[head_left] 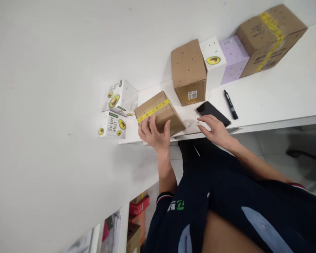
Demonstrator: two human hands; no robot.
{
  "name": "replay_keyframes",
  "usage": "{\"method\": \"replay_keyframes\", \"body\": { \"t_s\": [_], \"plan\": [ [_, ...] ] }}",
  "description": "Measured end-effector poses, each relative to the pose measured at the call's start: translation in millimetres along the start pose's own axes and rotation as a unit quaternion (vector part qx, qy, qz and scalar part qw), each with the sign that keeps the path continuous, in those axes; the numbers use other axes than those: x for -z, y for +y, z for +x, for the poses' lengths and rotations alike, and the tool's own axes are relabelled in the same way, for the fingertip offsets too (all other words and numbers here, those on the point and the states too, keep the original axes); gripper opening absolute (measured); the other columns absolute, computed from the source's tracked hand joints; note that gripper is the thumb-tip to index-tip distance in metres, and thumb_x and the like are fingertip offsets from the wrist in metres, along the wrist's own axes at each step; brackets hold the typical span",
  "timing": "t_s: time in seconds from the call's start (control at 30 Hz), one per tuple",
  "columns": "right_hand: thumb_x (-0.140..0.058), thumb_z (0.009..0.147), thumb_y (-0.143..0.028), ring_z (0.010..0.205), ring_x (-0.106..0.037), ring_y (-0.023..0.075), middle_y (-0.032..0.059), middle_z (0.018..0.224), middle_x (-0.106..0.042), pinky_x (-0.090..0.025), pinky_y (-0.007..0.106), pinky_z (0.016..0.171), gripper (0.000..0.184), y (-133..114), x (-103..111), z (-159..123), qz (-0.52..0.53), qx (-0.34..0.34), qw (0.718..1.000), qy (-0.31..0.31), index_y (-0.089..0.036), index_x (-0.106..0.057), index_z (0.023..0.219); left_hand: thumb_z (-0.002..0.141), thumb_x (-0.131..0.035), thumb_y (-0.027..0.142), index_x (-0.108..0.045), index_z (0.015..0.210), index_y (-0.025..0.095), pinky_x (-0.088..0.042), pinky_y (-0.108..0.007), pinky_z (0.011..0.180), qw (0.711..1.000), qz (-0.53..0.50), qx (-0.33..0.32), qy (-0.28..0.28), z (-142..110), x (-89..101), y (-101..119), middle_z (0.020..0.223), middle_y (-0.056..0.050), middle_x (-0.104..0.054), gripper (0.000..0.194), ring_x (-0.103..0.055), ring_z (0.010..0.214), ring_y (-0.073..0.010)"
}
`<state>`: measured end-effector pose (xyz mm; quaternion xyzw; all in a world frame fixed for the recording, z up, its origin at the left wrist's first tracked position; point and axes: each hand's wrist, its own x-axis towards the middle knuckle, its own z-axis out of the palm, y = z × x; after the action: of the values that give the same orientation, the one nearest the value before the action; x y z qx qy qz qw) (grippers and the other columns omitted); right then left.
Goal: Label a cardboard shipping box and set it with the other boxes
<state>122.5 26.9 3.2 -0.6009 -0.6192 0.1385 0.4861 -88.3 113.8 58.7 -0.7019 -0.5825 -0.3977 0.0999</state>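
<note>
My left hand (154, 133) grips the near end of a small cardboard box with yellow tape (159, 110) that lies at the front left of the white table (274, 95). Its fingers wrap over the box's top edge and the thumb presses its side. My right hand (214, 130) rests flat on the table edge, fingers spread, with the fingertips just beside a black phone (212, 111). A black marker (231, 104) lies right of the phone.
Two white avocado "Super Meal" cartons (117, 110) are stacked left of the taped box. Behind stand a plain cardboard box (189, 72), a white avocado carton (214, 59), a lilac box (234, 58) and a large taped cardboard box (270, 35). Shelves with boxes lie below left.
</note>
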Motion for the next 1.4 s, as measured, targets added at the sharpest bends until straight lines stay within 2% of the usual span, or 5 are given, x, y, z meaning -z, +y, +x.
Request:
{"method": "replay_keyframes", "body": {
  "t_s": [0.27,0.7,0.9,1.13,1.4],
  "plan": [
    [-0.059,0.094,-0.037,0.09,-0.071,0.0226,0.0123,0.114,-0.071,-0.062,0.043,0.083,0.035,16,-3,8,0.014,-0.037,0.999,0.003,-0.02,-0.067,0.122,0.091,-0.06,0.06,-0.074,0.116,0.022,-0.033,-0.052,0.117,0.999,0.0,0.007,-0.041,1,11.5,29,0.134,-0.016,-0.061,0.048,-0.047,0.132,-0.0336],
    [-0.056,0.085,-0.038,0.09,-0.068,0.0284,0.0211,0.12,-0.064,-0.057,0.051,0.089,0.048,111,60,4,-0.205,-0.224,0.943,0.137,-0.015,-0.069,0.124,0.089,-0.052,0.075,-0.074,0.123,0.025,-0.033,-0.055,0.111,0.996,0.023,0.023,-0.083,10,18.5,34,0.131,-0.017,-0.06,0.064,-0.044,0.129,-0.0369],
    [-0.076,0.074,-0.044,0.091,-0.06,0.0299,0.0174,0.098,-0.063,-0.049,0.046,0.078,0.042,138,58,14,-0.228,-0.205,0.942,0.139,-0.019,-0.073,0.108,0.09,-0.051,0.075,-0.074,0.121,0.024,-0.033,-0.054,0.112,0.996,0.019,0.025,-0.082,11,15.8,32,0.131,-0.017,-0.06,0.064,-0.044,0.131,-0.0368],
    [-0.063,0.081,-0.033,0.068,-0.06,0.023,0.01,0.07,-0.06,-0.048,0.045,0.075,0.024,129,69,43,-0.142,-0.253,0.956,0.045,-0.017,-0.078,0.091,0.093,-0.052,0.07,-0.073,0.124,0.026,-0.034,-0.055,0.112,0.996,0.02,0.019,-0.082,8,16.0,31,0.135,-0.017,-0.059,0.058,-0.044,0.134,-0.0366],
    [-0.067,0.08,-0.039,0.075,-0.071,0.021,0.0008,0.089,-0.073,-0.06,0.041,0.07,0.032,34,68,79,0.356,-0.141,0.922,0.067,-0.032,-0.061,0.11,0.092,-0.052,0.069,-0.073,0.124,0.025,-0.029,-0.056,0.117,0.997,-0.013,0.028,-0.071,5,10.6,29,0.135,-0.018,-0.06,0.059,-0.043,0.137,-0.0372]
  ]
}}
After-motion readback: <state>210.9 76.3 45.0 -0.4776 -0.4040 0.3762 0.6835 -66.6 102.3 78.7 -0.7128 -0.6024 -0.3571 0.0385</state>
